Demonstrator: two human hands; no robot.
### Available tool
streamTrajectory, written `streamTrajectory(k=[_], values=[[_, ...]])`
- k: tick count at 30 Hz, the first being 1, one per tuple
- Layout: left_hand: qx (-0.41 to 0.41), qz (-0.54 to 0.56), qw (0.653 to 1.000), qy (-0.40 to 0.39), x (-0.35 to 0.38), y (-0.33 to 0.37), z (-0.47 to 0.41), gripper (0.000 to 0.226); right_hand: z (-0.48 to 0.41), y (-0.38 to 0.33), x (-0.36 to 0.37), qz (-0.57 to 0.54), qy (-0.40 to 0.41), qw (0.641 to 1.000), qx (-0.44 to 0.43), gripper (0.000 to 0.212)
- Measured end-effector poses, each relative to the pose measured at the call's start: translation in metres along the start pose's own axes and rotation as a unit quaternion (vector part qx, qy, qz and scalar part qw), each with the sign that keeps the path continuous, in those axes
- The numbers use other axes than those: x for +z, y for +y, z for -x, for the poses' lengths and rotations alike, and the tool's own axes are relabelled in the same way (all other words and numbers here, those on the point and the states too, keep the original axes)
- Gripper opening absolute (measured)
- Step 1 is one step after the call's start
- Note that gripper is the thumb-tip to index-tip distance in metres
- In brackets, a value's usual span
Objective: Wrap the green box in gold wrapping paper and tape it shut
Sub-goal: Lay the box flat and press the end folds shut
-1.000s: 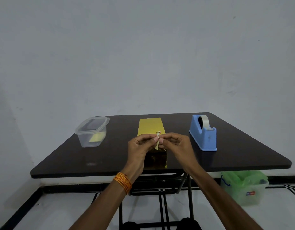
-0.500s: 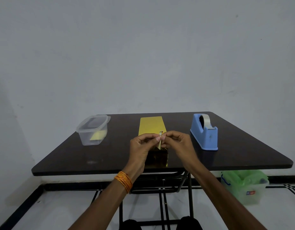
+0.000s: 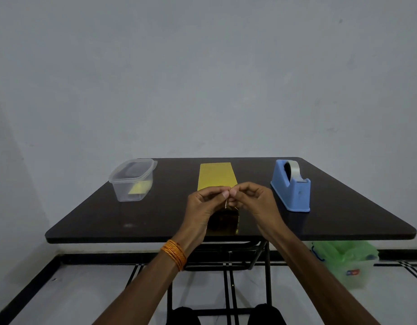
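A glossy dark tabletop, shiny gold paper, a clear plastic tub and a matt blue plastic dispenser were seen.

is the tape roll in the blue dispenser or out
In: the tape roll stands upright in the cradle of the blue dispenser.

The long box, wrapped in shiny gold paper, lies flat in the middle of the dark table, pointing away, and the left hand and right hand pinch a small flap at its near top edge.
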State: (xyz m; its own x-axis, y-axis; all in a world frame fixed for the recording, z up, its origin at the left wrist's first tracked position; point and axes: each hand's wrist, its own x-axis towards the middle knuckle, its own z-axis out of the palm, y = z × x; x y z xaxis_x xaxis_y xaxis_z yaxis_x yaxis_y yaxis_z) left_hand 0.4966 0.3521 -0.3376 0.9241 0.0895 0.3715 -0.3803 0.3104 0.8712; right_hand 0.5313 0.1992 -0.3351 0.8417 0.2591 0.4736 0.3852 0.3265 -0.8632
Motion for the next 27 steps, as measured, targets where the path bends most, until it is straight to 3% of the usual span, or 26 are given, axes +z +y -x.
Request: streamTrajectory(k=[9,27], values=[[-0.002,0.011,1.0,0.002,-0.0024,-0.0039,-0.0014,0.022,-0.0011,0.0037,0.0019,0.068,0.026,0.997,-0.024,0.01],[0.009,-0.01,1.0,0.017,-0.0008,-0.0067,0.0,0.022,0.0029,0.0028,0.0037,0.053,0.033,0.998,-0.007,0.012]])
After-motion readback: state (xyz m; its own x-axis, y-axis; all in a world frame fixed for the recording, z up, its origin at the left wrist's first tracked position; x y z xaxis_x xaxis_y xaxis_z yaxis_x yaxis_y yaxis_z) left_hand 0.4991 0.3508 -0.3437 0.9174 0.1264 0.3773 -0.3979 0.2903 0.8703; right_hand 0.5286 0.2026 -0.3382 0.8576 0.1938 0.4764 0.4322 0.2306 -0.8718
